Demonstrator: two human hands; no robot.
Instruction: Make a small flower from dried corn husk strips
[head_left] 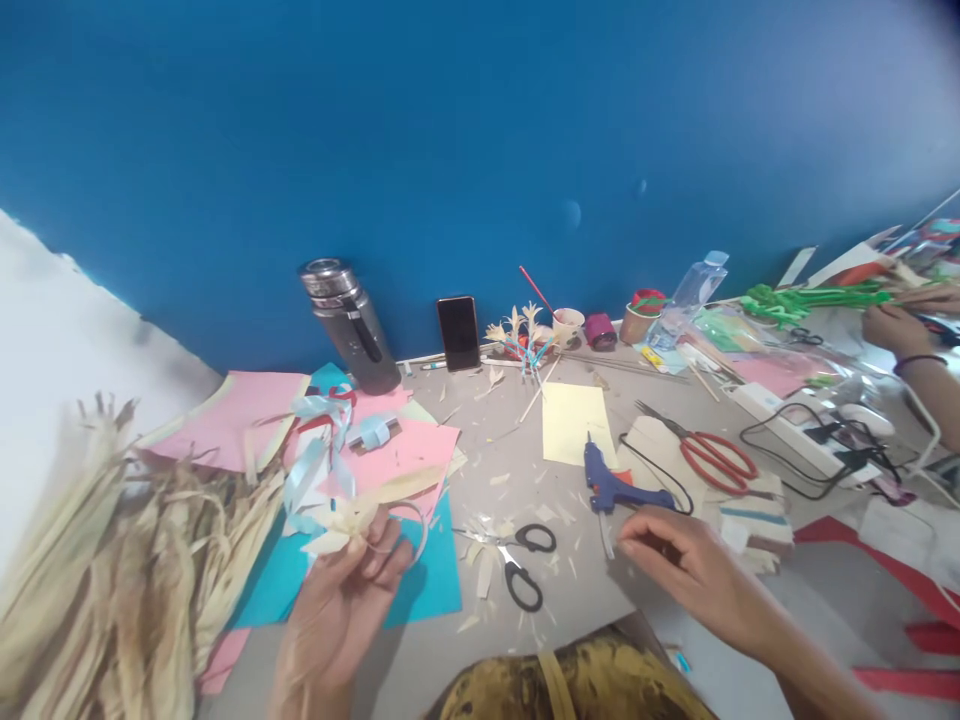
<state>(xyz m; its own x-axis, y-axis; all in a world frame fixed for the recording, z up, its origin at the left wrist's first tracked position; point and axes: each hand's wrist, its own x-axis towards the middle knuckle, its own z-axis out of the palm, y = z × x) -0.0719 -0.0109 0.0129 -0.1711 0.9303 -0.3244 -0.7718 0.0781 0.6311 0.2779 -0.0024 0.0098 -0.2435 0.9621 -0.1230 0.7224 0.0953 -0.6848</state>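
My left hand (349, 590) pinches a pale corn husk flower (337, 528) above blue paper (431, 570). A thin, light, curved strip (421, 535) loops out from the same fingers. My right hand (686, 565) hovers over the table's front right with its fingertips drawn together; whatever they may hold is hidden. Just beyond it lies a blue hot glue gun (615, 487), a glue stick (606, 535) poking out of its back. Black-handled scissors (517, 560) rest partly spread between my hands, among husk scraps.
Dried corn husks (142, 560) are heaped at left. A dark thermos (352, 330), a phone (458, 333) and finished husk flowers (525, 335) stand along the wall. Red-handled scissors (716, 460) and a cabled power strip (795, 435) lie right. Another person's hand (900, 330) works at far right.
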